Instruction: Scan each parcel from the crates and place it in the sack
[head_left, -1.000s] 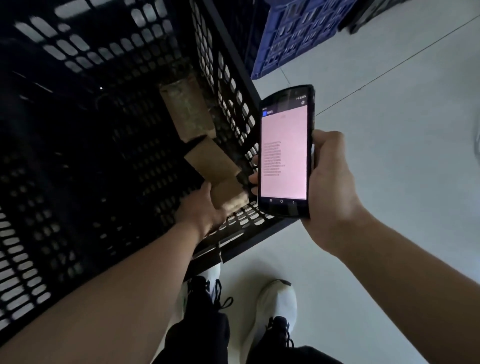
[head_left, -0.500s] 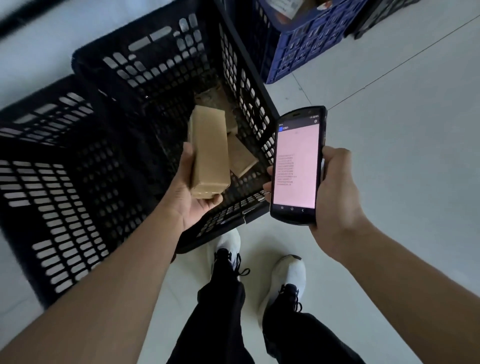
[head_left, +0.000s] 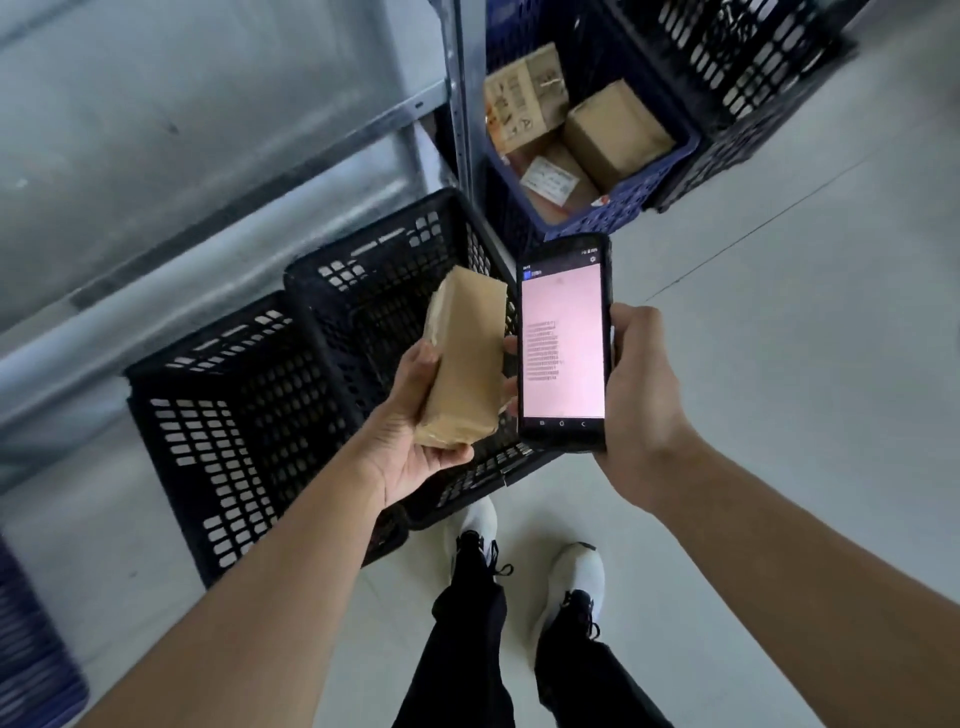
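My left hand (head_left: 415, 447) grips a long brown cardboard parcel (head_left: 465, 364) by its lower end and holds it upright above the black crate (head_left: 363, 291). My right hand (head_left: 641, 395) holds a black handheld scanner (head_left: 563, 340) with a pink lit screen, right beside the parcel. Parcel and scanner almost touch. The sack is out of view.
A second black crate (head_left: 228, 447) stands left of the first. A blue crate (head_left: 618, 202) behind holds several brown parcels (head_left: 613, 130). Another black crate (head_left: 748, 88) sits at the top right. A metal shelf frame (head_left: 460, 93) rises at the back. My feet (head_left: 576, 577) stand on grey floor.
My left hand lifted the parcel out of the black crate and brought it up beside the scanner. The view pulled back and up, so more crates show.
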